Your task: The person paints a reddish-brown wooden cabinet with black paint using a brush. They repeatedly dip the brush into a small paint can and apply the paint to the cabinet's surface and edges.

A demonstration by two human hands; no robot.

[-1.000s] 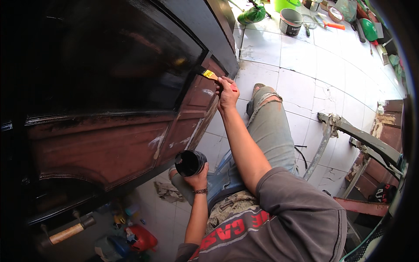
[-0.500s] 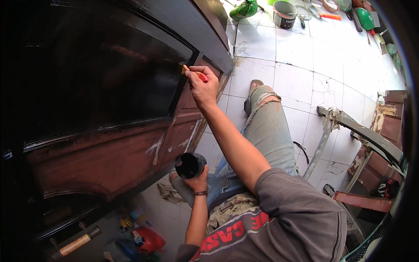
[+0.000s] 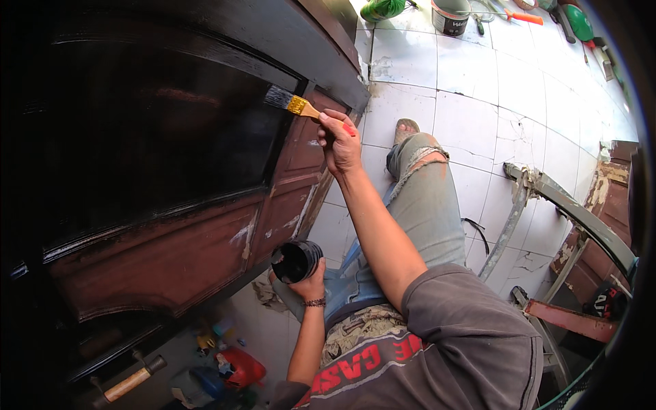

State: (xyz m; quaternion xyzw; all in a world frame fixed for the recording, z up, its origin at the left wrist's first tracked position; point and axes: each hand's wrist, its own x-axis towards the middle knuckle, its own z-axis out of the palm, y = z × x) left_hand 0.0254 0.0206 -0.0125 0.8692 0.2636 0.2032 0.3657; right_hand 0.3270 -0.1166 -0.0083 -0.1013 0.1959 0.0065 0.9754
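My right hand (image 3: 338,143) is closed on the handle of a flat paintbrush (image 3: 307,110) with a yellow ferrule and dark, paint-coated bristles. The bristles lie over the glossy black panel of a wooden door (image 3: 164,150), near its right edge; whether they touch it I cannot tell. Part of the door is black and wet-looking, while its other panels (image 3: 157,260) are still reddish brown. Lower down, my left hand (image 3: 311,281) grips a round black paint container (image 3: 296,262), tilted so its dark inside shows.
A pull handle (image 3: 128,384) sticks out from the door's lower left. White tiles cover the floor (image 3: 468,130). At the right stands a metal frame (image 3: 581,215) beside a peeling brown board (image 3: 601,253). A grey bucket (image 3: 451,17) and tools lie at the top; a red bag (image 3: 244,367) lies below.
My right hand has drawn back and slightly right and down, and the brush has turned so its bristles now show fully. My left hand keeps the paint container in nearly the same place.
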